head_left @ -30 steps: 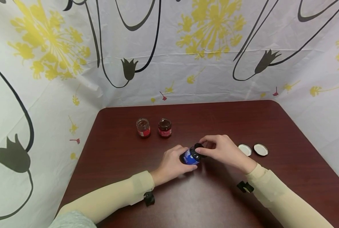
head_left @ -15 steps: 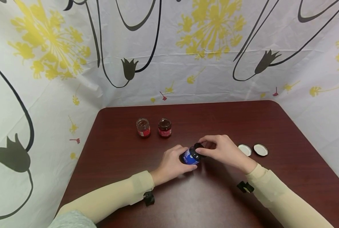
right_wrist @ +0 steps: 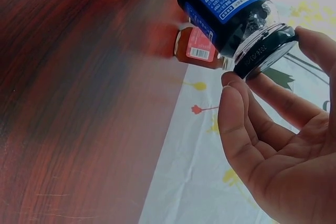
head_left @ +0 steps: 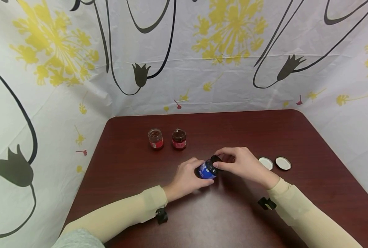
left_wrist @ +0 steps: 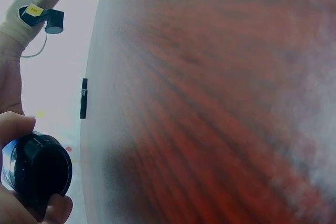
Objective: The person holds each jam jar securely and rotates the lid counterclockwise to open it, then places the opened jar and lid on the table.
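A dark glass jar [head_left: 206, 170] with a blue label is held tilted above the table, its mouth toward the right. My left hand [head_left: 187, 175] grips the jar's body. At its mouth is a black lid [right_wrist: 265, 51], which my right hand [head_left: 242, 163] pinches by the edge between thumb and fingertips. In the right wrist view the lid sits at the glass rim; whether it is threaded on, I cannot tell. The left wrist view shows the jar's dark base [left_wrist: 44, 169] between the left thumb and fingers.
Two lidless jars with red labels, a paler jar [head_left: 155, 139] and a darker jar [head_left: 179, 139], stand toward the back left of the brown table [head_left: 233, 127]. Two lids, one lid [head_left: 265, 163] and another lid [head_left: 283, 163], lie white side up beyond the right hand.
The right thumb and fingers have shifted very slightly at the lid. Left hand, held jar and the things on the table look the same as before.
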{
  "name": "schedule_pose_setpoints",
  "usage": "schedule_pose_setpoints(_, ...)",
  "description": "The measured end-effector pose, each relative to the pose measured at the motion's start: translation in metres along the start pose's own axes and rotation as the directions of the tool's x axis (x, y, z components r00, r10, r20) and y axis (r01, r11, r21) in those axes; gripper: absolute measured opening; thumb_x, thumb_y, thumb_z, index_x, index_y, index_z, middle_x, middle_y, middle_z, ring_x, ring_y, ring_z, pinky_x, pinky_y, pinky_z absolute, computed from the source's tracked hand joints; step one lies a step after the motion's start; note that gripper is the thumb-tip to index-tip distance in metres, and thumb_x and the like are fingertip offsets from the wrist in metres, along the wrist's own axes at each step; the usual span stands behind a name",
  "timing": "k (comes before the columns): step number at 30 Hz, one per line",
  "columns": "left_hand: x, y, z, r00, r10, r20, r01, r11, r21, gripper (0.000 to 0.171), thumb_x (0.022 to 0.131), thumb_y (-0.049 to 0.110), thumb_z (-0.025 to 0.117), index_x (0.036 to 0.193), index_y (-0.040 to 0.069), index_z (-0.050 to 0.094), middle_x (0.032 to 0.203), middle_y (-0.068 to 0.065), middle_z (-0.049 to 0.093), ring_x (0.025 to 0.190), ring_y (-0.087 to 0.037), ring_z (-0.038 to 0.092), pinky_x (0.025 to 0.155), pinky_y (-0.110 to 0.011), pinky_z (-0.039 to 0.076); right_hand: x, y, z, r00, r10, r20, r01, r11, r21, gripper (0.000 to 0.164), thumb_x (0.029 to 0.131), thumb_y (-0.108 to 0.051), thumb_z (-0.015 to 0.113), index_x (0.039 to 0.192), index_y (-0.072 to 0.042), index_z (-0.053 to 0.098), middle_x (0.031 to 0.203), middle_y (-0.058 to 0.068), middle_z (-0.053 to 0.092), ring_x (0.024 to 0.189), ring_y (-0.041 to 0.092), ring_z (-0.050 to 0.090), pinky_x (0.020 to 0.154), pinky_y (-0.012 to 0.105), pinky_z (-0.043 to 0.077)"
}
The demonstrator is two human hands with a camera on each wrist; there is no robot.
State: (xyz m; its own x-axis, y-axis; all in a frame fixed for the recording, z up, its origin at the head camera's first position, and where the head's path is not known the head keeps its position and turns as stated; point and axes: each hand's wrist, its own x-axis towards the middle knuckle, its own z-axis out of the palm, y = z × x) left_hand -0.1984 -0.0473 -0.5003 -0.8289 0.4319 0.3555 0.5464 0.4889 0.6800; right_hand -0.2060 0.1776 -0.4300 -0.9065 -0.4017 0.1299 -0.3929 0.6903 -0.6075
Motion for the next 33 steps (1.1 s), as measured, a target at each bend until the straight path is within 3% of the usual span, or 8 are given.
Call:
schedule_pose_setpoints(9, -0.001, 0.001, 0.000, 1.000, -0.005, 0.003, 0.005, 1.000, 0.007, 0.048, 0.064, 0.049, 0.077, 0.103, 0.027, 0.062, 0.087, 0.016, 0.050, 0.074, 0.000, 0.049, 0.061, -0.019, 0.043, -0.002, 0.002, -0.001, 1.000, -0.014, 0.016, 0.014, 1.000, -0.001, 0.036, 0.074, -0.057, 0.064, 0.104, -0.037, 0.061, 0.076, -0.015, 0.061, 0.063, 0.003, 0.056, 0.056, 0.025, 0.046)
schedule_pose_setpoints(17, 0.000, 0.001, 0.001, 1.000, 0.014, -0.016, -0.014, 1.000, 0.021, 0.051, 0.064, 0.058, 0.071, 0.102, 0.026, 0.062, 0.086, 0.016, 0.050, 0.074, 0.001, 0.049, 0.062, -0.019, 0.042, 0.000, -0.001, -0.003, 1.000, 0.016, 0.019, -0.015, 0.999, -0.028, 0.040, 0.076, -0.059, 0.059, 0.107, -0.034, 0.061, 0.078, -0.017, 0.062, 0.063, 0.002, 0.057, 0.056, 0.025, 0.046)
schedule_pose_setpoints(33, -0.001, 0.001, 0.003, 0.999, 0.029, -0.026, -0.028, 0.999, 0.038, 0.048, 0.064, 0.053, 0.074, 0.102, 0.027, 0.060, 0.087, 0.016, 0.049, 0.075, 0.001, 0.048, 0.061, -0.019, 0.042, 0.003, -0.009, -0.001, 0.992, 0.122, -0.015, -0.123, 0.990, -0.072, 0.034, 0.071, -0.066, 0.059, 0.089, -0.037, 0.062, 0.075, -0.018, 0.061, 0.064, 0.003, 0.055, 0.056, 0.028, 0.044)
